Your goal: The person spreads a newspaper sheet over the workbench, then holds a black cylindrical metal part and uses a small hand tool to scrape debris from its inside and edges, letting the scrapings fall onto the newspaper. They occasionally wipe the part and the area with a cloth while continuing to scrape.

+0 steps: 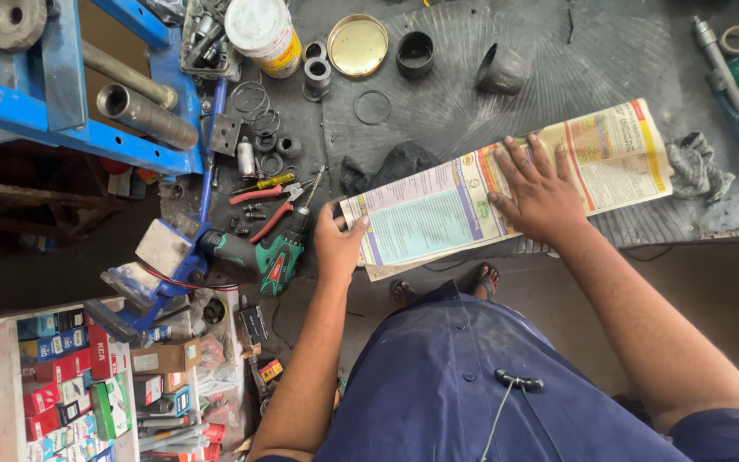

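Folded printed newspaper (472,201) lies on dark rubber mat (455,103); left hand (338,244) pinches its end, right hand (536,192) presses spread flat

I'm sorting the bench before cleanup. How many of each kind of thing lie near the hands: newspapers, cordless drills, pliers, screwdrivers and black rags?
Folded newspaper, under the left hand and right hand: 1
Green cordless drill: 1
Red-handled pliers: 1
Yellow-handled screwdriver: 1
Black rag: 1
Total: 5
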### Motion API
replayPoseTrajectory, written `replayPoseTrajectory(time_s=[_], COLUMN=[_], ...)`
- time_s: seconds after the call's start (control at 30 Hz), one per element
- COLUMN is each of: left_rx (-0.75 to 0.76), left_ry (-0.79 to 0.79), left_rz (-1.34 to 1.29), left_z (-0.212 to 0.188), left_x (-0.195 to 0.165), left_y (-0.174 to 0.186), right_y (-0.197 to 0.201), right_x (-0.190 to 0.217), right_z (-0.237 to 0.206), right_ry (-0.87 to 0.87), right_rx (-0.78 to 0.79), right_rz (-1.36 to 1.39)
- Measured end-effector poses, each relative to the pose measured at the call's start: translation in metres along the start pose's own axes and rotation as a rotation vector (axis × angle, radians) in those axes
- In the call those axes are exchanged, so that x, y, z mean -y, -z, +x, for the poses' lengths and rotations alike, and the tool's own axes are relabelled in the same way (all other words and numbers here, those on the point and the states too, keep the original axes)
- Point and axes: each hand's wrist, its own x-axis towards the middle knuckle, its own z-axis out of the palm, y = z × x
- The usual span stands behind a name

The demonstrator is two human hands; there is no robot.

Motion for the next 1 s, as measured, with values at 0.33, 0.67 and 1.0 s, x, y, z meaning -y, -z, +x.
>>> replayPoseTrajectory(time_s=[0.33,0.67,1.0], left_rx=[-0.137,-0.254,-0.615], left_ry=[0.085,-0.123,0.151], left_rz=[0.180,0.406,0.181], left_z=[0.033,-0.038,-0.158], left_x=[0.017,0.019,0.078], left_y=[0.002,-0.025,-0.016], right_y=[0.000,-0.007,-0.008], right_x=[-0.007,-0.015,-0.020], right_z=[0.028,0.031,0.031], right_ry=[0.115,0.132,0.169], right_rx=[-0.052,-0.139,-0.164], right_rz=[0.191,0.164,0.180])
